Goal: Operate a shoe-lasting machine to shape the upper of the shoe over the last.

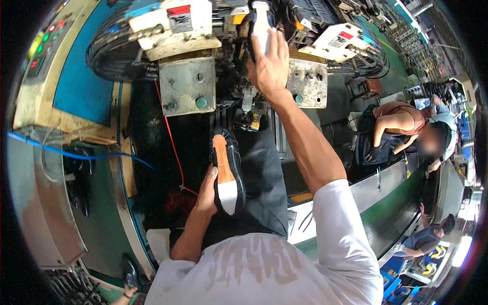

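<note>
A black shoe point(229, 178) is upside down over my lap, its underside part orange-brown and part white. My left hand point(207, 190) is closed round its left side, with most of the fingers hidden beneath it. A second black shoe point(261, 25), also with a pale underside facing up, sits in the middle of a machine point(173, 25). My right hand point(272, 63) reaches forward onto this shoe, its fingers laid along the underside and its edge. Below that hand stands a metal post point(247, 99) of the machine.
Two metal plates with green buttons point(202, 102) flank the machine's middle. A control panel point(46, 48) stands at the far left, and a blue hose point(81, 155) crosses below it. A green conveyor point(376, 218) runs on the right, where co-workers point(401, 119) are bent over.
</note>
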`<act>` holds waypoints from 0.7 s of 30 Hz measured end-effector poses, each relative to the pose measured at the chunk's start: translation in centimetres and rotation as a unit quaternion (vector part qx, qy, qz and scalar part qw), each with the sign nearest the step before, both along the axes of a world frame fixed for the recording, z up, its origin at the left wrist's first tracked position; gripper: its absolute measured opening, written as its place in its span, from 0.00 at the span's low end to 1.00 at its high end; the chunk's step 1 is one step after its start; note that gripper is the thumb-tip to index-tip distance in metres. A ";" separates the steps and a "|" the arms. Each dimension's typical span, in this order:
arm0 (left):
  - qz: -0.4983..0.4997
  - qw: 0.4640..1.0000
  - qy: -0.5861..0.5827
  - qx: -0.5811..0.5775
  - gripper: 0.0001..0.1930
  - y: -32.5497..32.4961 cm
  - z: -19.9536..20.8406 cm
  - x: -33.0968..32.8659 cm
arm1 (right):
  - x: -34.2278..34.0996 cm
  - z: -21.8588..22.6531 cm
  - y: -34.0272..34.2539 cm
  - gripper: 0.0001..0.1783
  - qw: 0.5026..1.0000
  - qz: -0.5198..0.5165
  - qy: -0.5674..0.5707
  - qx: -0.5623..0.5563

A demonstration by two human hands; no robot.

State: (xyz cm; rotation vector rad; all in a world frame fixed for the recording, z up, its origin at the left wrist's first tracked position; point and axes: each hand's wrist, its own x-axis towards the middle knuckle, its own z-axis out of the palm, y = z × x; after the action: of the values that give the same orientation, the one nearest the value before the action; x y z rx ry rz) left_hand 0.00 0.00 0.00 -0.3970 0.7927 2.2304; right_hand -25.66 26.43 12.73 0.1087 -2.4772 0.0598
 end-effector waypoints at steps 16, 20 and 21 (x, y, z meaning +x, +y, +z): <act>0.068 0.984 0.155 -0.062 0.37 3.5 4.7 -7.6 | -9.0 3.7 3.2 0.37 0.998 0.004 0.057 0.003; 0.129 0.970 0.198 -0.054 0.38 0.3 6.6 -5.7 | -9.4 3.9 1.0 0.34 0.998 0.024 0.048 0.045; 0.142 0.968 0.187 -0.092 0.41 0.2 6.6 -5.4 | -12.0 2.6 4.8 0.30 0.991 -0.052 0.037 0.117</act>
State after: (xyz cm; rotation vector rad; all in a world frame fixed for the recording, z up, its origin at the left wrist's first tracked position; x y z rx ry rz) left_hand -5.36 0.17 6.63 -0.1848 1.2130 2.5486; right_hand -37.63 31.20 15.31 0.0787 -2.4026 -0.2748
